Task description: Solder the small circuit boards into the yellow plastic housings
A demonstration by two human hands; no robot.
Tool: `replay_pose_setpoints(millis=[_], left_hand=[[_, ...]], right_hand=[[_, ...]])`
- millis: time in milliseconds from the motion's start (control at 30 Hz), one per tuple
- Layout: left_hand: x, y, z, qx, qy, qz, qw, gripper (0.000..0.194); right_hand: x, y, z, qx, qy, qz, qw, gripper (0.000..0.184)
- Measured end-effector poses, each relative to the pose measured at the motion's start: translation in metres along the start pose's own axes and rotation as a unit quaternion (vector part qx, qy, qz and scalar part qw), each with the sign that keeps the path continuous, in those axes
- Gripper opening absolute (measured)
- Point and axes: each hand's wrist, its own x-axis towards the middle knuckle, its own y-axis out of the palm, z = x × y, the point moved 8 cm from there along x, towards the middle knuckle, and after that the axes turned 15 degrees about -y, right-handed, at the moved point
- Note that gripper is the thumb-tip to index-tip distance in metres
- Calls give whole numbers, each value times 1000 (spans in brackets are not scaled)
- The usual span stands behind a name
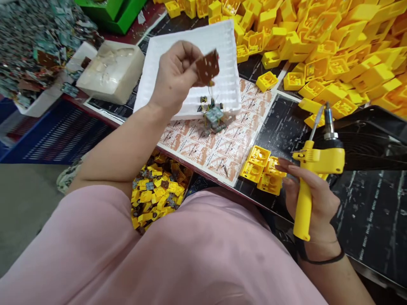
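My left hand [178,74] pinches a brown circuit board [208,67] above a white foam tray [187,46]. Thin wires run down from the board to a greenish circuit board [214,117] and small dark parts, which hang blurred over the tray's near edge. In my right hand [313,195] is a yellow soldering gun [304,203], its metal tip pointing up and away from me. Just left of my right fingers, several small open yellow plastic housings [252,171] sit together on the bench; the fingers partly cover the rightmost ones.
A large heap of yellow housings [318,46] covers the back right. Circuit boards [28,46] are piled at the far left, beside an off-white foam block [111,72] and green bins [104,15]. Below the bench edge, a container holds mixed yellow parts [155,190].
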Motion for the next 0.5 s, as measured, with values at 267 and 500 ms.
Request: replay_pose_setpoints(millis=[267,500], left_hand=[[-82,64,-71,207,388,6,898,29],[-163,106,-57,178,499,-23,848,10]], right_hand=[[28,15,5,131,98,-58,985,23],[25,31,4,187,168,-85,964,25]])
